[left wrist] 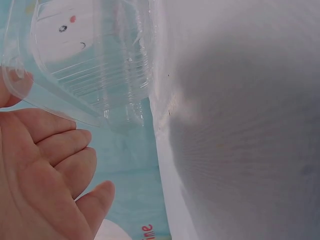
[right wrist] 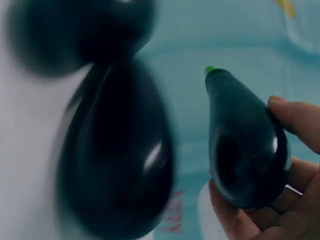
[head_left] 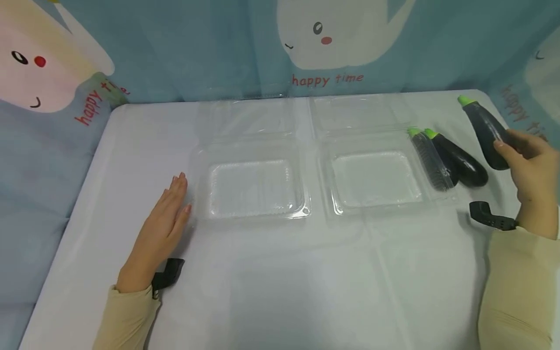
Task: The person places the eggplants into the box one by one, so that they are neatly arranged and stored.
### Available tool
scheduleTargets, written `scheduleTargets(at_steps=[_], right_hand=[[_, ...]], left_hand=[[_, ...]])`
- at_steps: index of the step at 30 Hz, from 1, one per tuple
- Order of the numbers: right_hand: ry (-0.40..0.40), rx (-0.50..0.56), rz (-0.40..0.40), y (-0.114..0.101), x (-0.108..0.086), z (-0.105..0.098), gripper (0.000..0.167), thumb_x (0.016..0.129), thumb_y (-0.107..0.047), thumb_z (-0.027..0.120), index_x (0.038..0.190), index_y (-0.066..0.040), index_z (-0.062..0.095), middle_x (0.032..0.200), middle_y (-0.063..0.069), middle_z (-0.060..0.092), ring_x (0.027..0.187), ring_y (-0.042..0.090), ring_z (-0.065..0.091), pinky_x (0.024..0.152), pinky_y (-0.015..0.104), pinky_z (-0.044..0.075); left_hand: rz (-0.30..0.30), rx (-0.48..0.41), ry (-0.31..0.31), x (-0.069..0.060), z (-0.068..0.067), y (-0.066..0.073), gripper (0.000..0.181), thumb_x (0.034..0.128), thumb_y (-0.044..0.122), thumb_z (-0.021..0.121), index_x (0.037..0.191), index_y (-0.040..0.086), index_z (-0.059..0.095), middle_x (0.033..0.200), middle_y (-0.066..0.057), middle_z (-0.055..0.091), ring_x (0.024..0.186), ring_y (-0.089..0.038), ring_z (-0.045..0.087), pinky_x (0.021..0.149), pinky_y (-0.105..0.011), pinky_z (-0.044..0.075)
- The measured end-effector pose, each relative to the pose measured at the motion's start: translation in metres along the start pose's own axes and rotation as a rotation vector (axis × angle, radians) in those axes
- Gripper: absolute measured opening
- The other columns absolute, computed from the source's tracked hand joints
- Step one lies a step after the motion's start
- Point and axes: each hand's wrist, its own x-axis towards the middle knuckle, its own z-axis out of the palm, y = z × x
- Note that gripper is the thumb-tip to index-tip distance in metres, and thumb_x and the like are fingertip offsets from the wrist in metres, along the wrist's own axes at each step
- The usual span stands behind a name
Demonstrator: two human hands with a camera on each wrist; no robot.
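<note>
Reading all positions off the right tray (head_left: 372, 182).

Farthest left of it, on my feed: left grip (head_left: 155, 231), released, fingers extended, nothing grasped. It's at the outer edge of the left tray (head_left: 255, 192). Wrist view shows the thumb through the see-through corner; can't confirm contact. My read: parked there to steady the tray, since thin plastic skids easily.

Left tray sits just left of the right tray, lying flat on the surface (head_left: 280, 287). Left lid (head_left: 253, 116) is folded back toward the curtain (head_left: 183, 53); right lid (head_left: 358, 114) lies behind the right tray the same way. Probably laid back so both wells can be reached from above.

Eggplants are all on the right tray's right side. Near eggplant (head_left: 430, 158) shows through its ribbed right wall; I judge it's outside, can't be certain. Middle eggplant (head_left: 463, 163) is just beside that one, green tip pointing back and left.

Farthest right of the right tray: right grip (head_left: 534, 167), grasping the held eggplant (head_left: 483, 129), thumb one side, fingers the other. It has the fat lower body, likely the steadiest hold on slick skin. Looks raised; can't verify clearance.
</note>
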Motion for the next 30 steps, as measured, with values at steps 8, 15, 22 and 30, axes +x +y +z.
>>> scheduleTargets(at_steps=[8,15,22,30], right_hand=[[-0.041,-0.029,-0.011,-0.092,-0.06,0.011,0.044,0.093,-0.019,0.06,0.136,-0.024,0.052,0.133,-0.012,0.053,0.118,-0.002,0.046,0.11,0.023,0.024],[-0.101,0.07,-0.21,-0.108,-0.076,0.015,0.041,0.09,-0.005,0.062,0.129,-0.015,0.059,0.122,-0.008,0.061,0.106,-0.001,0.054,0.103,0.022,0.036],[-0.209,0.213,-0.401,-0.124,-0.094,0.017,0.041,0.085,0.01,0.063,0.123,-0.003,0.061,0.11,-0.004,0.064,0.096,0.006,0.059,0.08,0.009,0.046],[-0.353,0.281,-0.54,-0.141,-0.113,0.021,0.042,0.079,0.019,0.062,0.12,0.008,0.061,0.106,-0.002,0.066,0.086,0.005,0.064,0.074,0.008,0.049]], left_hand=[[-0.007,0.014,0.003,-0.001,0.0,0.001,0.054,0.1017,0.018,0.042,0.145,-0.008,0.022,0.151,-0.022,0.022,0.141,-0.029,0.018,0.115,-0.041,0.013],[-0.001,0.022,-0.007,0.002,0.0,0.002,0.054,0.1022,0.019,0.041,0.145,-0.009,0.022,0.151,-0.023,0.022,0.141,-0.03,0.018,0.115,-0.041,0.012],[0.003,0.03,-0.007,0.002,0.0,0.002,0.054,0.102,0.018,0.041,0.145,-0.008,0.021,0.151,-0.023,0.022,0.141,-0.03,0.019,0.115,-0.042,0.013],[0.006,0.036,0.012,-0.001,0.001,0.002,0.053,0.1024,0.019,0.039,0.144,-0.01,0.024,0.15,-0.025,0.025,0.14,-0.032,0.02,0.115,-0.043,0.015]])
